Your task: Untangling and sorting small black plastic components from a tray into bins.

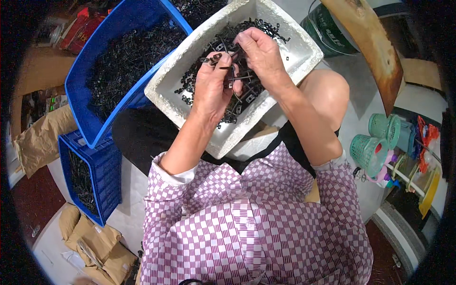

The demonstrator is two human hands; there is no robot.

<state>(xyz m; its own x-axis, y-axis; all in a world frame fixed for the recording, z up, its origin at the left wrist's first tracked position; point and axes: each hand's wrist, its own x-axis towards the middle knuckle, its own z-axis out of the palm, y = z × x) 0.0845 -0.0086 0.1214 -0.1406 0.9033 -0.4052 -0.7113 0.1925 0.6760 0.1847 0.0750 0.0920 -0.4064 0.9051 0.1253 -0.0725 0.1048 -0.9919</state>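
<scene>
A white foam box (pixel 164 102) rests tilted in front of me at my lap, with many small black parts (pixel 263 27) lying loose in it. Over the box, my left hand (pixel 210 92) is closed on several thin black parts, some sticking out past the thumb and fingers. Close beside it, my right hand (pixel 265 57) has thumb and forefinger pinched together at the end of a slim black part. Both hands almost touch. The fingers cover much of what they hold, so the exact kind of the parts cannot be made out.
At the left, a large blue crate (pixel 76 90) full of similar black parts stands by a smaller blue crate (pixel 109 178). Brown paper packages (pixel 102 237) lie lower left. A dark green bucket (pixel 327 33), a curved wooden board (pixel 368 38) and green mesh baskets (pixel 368 154) are at the right.
</scene>
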